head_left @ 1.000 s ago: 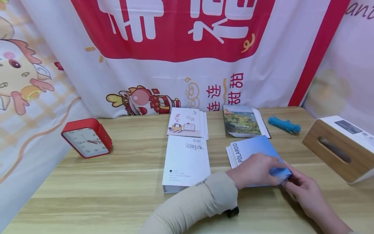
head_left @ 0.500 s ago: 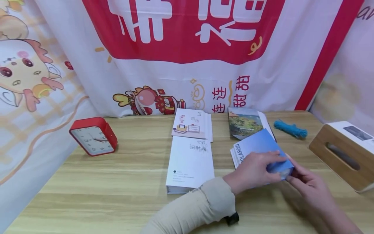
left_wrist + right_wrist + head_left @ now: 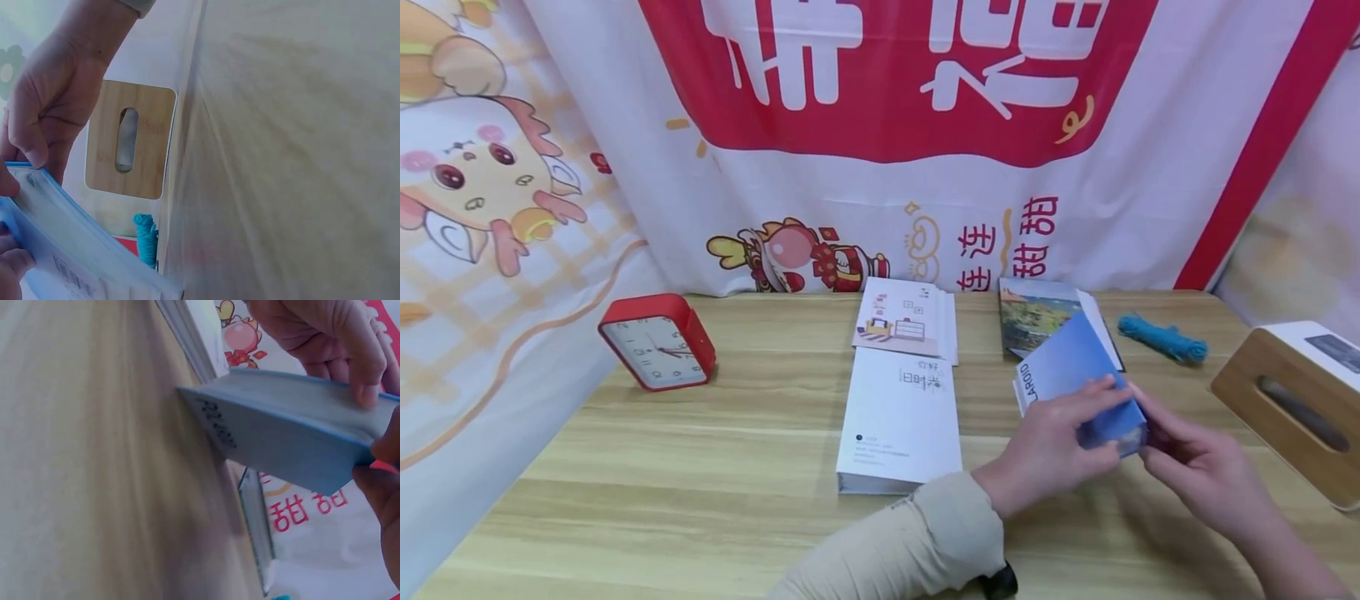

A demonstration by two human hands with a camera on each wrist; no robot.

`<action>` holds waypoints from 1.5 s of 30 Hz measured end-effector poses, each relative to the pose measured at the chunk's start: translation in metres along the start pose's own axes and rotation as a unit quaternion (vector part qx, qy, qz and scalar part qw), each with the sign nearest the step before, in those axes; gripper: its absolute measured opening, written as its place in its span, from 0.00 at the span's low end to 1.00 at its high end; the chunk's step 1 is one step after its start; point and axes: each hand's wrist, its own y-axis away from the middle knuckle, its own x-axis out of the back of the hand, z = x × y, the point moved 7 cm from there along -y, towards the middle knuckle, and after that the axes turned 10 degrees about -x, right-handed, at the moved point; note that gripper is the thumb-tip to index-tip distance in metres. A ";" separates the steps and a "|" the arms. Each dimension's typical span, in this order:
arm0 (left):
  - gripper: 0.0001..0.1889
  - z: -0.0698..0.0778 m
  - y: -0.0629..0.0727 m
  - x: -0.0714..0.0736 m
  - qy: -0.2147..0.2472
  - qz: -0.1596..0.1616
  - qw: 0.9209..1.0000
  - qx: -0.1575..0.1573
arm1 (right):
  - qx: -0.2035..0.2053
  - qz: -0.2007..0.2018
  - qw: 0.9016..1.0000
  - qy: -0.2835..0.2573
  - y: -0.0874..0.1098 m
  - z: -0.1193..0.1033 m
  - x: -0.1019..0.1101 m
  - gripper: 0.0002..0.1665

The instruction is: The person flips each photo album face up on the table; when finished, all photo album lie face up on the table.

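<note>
A blue photo album (image 3: 1071, 362) with "POLAROID" lettering is tilted, its near end raised. Its far end slants down close to the wood table, as the right wrist view shows. My left hand (image 3: 1052, 446) reaches across it and grips the near part from above, thumb at the edge. From the right, my right hand (image 3: 1206, 475) pinches the near right corner. Pale page edges show along the album's side (image 3: 75, 231) in the left wrist view. A landscape-covered book (image 3: 1037, 312) lies just behind, partly overlapped by the album.
A thick white book (image 3: 895, 417) lies left of the hands, with a stack of illustrated cards (image 3: 895, 321) behind it. A red clock (image 3: 658, 346) stands far left. Blue cord (image 3: 1161, 337) and a wooden-faced tissue box (image 3: 1288, 408) are at right. A printed curtain (image 3: 820, 192) closes off the back.
Both hands have tipped the album up further, its near end rising and its cover slanting more. The whole head view has shifted so that things appear further right.
</note>
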 end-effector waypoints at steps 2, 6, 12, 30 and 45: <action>0.30 0.001 0.003 0.002 0.004 0.018 1.000 -0.001 | 0.010 0.005 1.000 0.020 -0.002 -0.006 0.000 0.40; 0.30 0.001 0.009 0.007 0.038 0.056 0.998 0.007 | 0.034 0.017 0.997 0.071 -0.005 -0.018 0.001 0.39; 0.29 0.001 0.017 0.013 0.076 0.128 0.989 0.006 | 0.081 0.037 0.990 0.106 -0.009 -0.039 0.001 0.39; 0.28 -0.016 0.028 0.017 0.071 0.072 0.990 0.097 | -0.033 0.086 0.995 0.021 -0.008 -0.027 -0.016 0.22; 0.12 -0.009 0.022 0.034 -0.046 -0.001 0.999 0.020 | -0.238 0.026 0.920 -0.311 0.001 0.030 -0.046 0.48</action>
